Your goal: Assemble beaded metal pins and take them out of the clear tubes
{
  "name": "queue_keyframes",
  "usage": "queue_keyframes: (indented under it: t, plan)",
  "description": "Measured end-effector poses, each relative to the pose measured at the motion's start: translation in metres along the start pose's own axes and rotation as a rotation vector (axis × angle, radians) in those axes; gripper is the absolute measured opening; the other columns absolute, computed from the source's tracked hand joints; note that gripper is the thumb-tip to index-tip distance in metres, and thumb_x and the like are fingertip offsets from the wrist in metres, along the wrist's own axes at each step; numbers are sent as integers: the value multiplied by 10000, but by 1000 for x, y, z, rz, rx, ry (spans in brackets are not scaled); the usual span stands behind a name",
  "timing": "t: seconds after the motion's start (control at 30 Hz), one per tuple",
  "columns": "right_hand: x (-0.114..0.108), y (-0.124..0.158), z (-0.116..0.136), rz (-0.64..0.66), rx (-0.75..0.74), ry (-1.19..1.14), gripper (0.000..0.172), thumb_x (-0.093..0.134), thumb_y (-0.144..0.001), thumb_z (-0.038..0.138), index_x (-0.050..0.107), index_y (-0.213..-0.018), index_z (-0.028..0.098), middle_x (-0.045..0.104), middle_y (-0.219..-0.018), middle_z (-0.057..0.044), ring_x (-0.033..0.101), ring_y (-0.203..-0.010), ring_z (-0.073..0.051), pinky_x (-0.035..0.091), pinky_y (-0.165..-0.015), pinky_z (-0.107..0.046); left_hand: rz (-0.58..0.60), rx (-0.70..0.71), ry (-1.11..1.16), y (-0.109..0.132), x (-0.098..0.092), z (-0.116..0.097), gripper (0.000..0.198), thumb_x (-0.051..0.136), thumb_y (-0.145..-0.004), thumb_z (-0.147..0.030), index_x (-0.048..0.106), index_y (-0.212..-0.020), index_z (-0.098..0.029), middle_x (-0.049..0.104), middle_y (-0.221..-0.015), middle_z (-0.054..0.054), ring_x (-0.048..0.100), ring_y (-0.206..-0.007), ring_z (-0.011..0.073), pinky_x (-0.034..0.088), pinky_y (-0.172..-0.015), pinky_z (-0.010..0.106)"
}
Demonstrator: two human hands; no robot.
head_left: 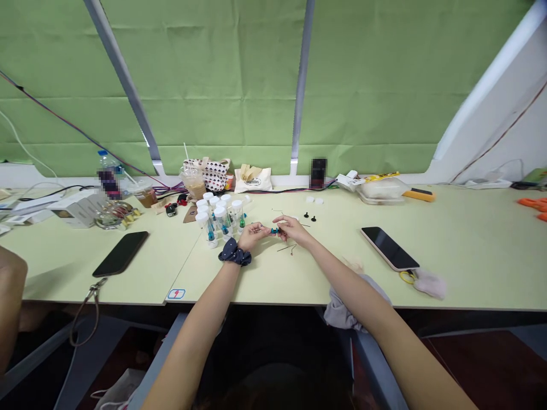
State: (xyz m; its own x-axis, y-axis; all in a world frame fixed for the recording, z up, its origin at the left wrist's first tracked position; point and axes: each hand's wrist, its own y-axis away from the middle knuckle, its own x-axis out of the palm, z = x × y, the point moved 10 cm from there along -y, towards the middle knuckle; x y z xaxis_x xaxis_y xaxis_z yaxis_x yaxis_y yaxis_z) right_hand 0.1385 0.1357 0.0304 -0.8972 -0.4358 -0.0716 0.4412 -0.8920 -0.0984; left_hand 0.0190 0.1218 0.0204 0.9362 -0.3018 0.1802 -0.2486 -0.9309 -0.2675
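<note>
Hands meet over the table (299, 285), near its middle. Left hand (251, 234), with a dark scrunchie (234, 253) on the wrist, pinches one end of a small blue part (274, 230). Right hand (294, 228) pinches the other end, fingers drawn in narrow. Whether the part touches the surface cannot be told. White-capped vials (220, 217) stand just beside the left hand. Thin wire pieces (287, 249) lie near the right wrist. Dark phone (390, 248) lies well to the right, second phone (121, 254) well to the left.
</note>
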Motion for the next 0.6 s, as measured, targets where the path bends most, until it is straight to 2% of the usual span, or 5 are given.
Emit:
queue_keyframes:
  t: [0.2, 0.27, 0.47, 0.6]
  plan:
    - [15, 8, 9, 127, 5, -63, 423, 644, -775, 447, 517, -1088, 193, 593, -531, 41, 484, -377, -85, 382, -390, -185, -25, 30, 33, 0, -3, -6, 290, 781, -658, -362, 590, -672, -144, 695, -782, 45, 687, -832, 226, 491, -904, 421]
    - [17, 9, 9, 142, 17, -49, 435, 643, -775, 457, 507, -1097, 197, 583, -510, 50, 470, -359, -84, 362, -374, -179, -18, 28, 37, 1, -2, -7, 296, 781, -660, -362, 581, -667, -144, 696, -792, 47, 688, -838, 228, 488, -904, 418]
    - [3, 2, -2, 32, 38, 2, 354, 579, -814, 470, 541, -1012, 178, 552, -462, 50, 443, -323, -84, 330, -344, -178, 16, 1, -12, 1, 4, -1, 324, 792, -635, -375, 570, -663, -142, 708, -810, 65, 687, -811, 224, 500, -851, 392]
    - [1, 1, -1, 20, 20, -9, 349, 587, -805, 450, 548, -1017, 176, 561, -475, 47, 442, -332, -81, 333, -356, -181, -21, -5, 4, 1, 0, -1, 342, 799, -619, -383, 558, -641, -142, 701, -792, 52, 689, -811, 227, 502, -852, 391]
